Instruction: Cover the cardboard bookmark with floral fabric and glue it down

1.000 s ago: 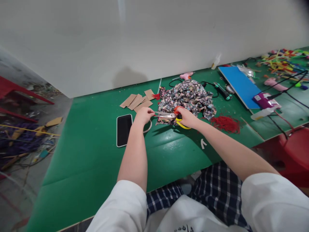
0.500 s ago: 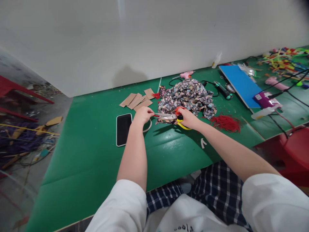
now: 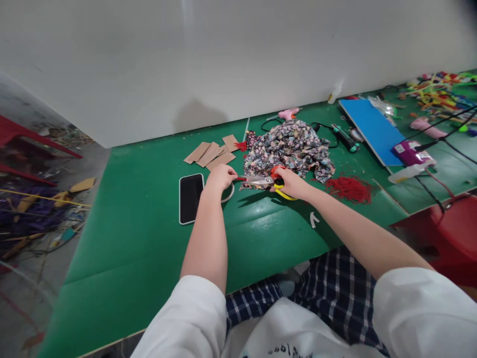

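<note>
My right hand (image 3: 290,183) is closed around the orange and yellow handles of a pair of scissors (image 3: 261,180). The blades point left, toward my left hand (image 3: 222,178), whose fingers are pinched on a thin red strand (image 3: 241,178) at the blade tips. A pale ring (image 3: 230,193), perhaps a tape roll, lies by my left wrist and is partly hidden. Behind the scissors sits a heap of crumpled floral fabric (image 3: 286,148). A pile of red threads (image 3: 349,189) lies to the right of my right hand. Beside my left forearm is a phone (image 3: 191,199).
Brown cardboard pieces (image 3: 210,154) lie behind my left hand. Farther back are a pink glue gun (image 3: 288,114) and a green-black tool (image 3: 345,138). At right are a blue board (image 3: 372,132), a purple device (image 3: 412,151), a bottle (image 3: 410,172) and cables. White scraps (image 3: 313,219) lie near the front.
The scissor blades look more closed at the red strand than before. Both hands stay in nearly the same place, and the view has shifted very slightly.
</note>
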### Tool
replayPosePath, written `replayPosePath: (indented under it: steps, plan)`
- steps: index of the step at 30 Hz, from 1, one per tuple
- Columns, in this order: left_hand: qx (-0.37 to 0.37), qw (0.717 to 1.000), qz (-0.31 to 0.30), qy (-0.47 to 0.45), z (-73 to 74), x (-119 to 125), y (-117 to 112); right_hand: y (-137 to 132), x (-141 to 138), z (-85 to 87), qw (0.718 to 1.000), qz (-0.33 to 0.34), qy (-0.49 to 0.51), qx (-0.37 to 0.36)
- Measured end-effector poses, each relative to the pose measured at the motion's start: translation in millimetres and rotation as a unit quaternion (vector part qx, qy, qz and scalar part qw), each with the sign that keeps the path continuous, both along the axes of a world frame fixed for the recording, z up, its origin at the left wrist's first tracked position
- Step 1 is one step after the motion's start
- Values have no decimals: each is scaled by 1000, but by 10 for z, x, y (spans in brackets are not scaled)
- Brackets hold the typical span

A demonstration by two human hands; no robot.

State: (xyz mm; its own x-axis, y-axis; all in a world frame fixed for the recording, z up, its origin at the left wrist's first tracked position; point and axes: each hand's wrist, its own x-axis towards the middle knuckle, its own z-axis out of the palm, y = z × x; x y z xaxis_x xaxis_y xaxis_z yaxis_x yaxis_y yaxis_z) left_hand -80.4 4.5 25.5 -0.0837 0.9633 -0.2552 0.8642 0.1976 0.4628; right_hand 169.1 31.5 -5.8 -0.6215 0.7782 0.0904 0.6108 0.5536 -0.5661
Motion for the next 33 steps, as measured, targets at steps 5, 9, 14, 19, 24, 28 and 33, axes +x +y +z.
replayPosePath:
  steps: [5, 9, 14, 19, 24, 28, 33]
  plan:
    - [-8, 1000, 4, 5, -4, -6, 3, 49, 99, -9, 997, -59, 32, -47]
    - [-10, 1000, -5, 5, 20, 4, -9, 115, 189, -18, 992, -82, 57, -74]
    - [-11, 1000, -12, 4, -5, -1, 10, 124, 230, 18, 988, -74, 71, -116]
    - [-6, 1000, -15, 7, -48, -15, 34, 95, 191, 37, 988, -92, 52, -111]
    - [-4, 1000, -16, 9, -53, -15, 27, 4, 89, 110, 994, -77, 11, -81]
    - [-3, 1000, -18, 13, -53, -12, 36, -34, 2, 104, 996, -58, -9, -61]
    - [-5, 1000, -25, 16, -87, -27, 76, -26, -39, 17, 999, -29, -25, -26]
